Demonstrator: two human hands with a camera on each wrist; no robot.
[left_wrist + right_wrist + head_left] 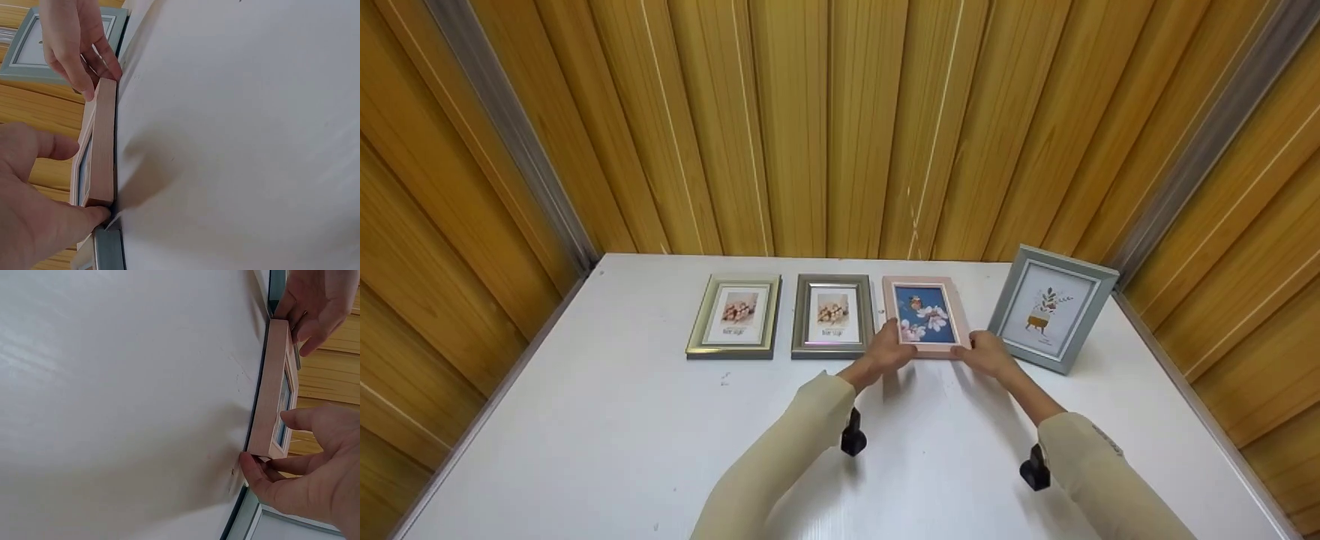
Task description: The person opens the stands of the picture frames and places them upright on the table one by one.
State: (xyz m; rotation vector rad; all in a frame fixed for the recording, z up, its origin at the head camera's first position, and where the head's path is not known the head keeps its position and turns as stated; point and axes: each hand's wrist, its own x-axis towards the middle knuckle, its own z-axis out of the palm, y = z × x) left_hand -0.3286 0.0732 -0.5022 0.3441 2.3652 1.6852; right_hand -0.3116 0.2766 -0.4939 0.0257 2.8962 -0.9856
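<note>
Pink photo frame (928,313) lies face up on the counter (607,450), directly between the two hands, long axis running away from the person toward the back wall (810,135). It is right of and ahead of the left hand (887,351), left of and ahead of the right hand (986,354); both are at its near corners, neither clearly nearer. Each hand holds its corner, thumb over the front border, fingers against the side; how firmly, cannot tell. Flower picture inside the pink one, blue ground. Just left: one bronze-grey frame (832,315), flat, long axis also toward the wall. Further left: one pale gold frame (735,315), flat, lying the same way. Right, just beside the right hand: one grey-green frame (1054,307), larger-looking, propped upright and turned. Count: four frames, three flat, one standing; one pink, one bronze-grey, one pale gold, one grey-green. Two hands, two beige sleeves (780,442), two black wrist devices (853,435).
</note>
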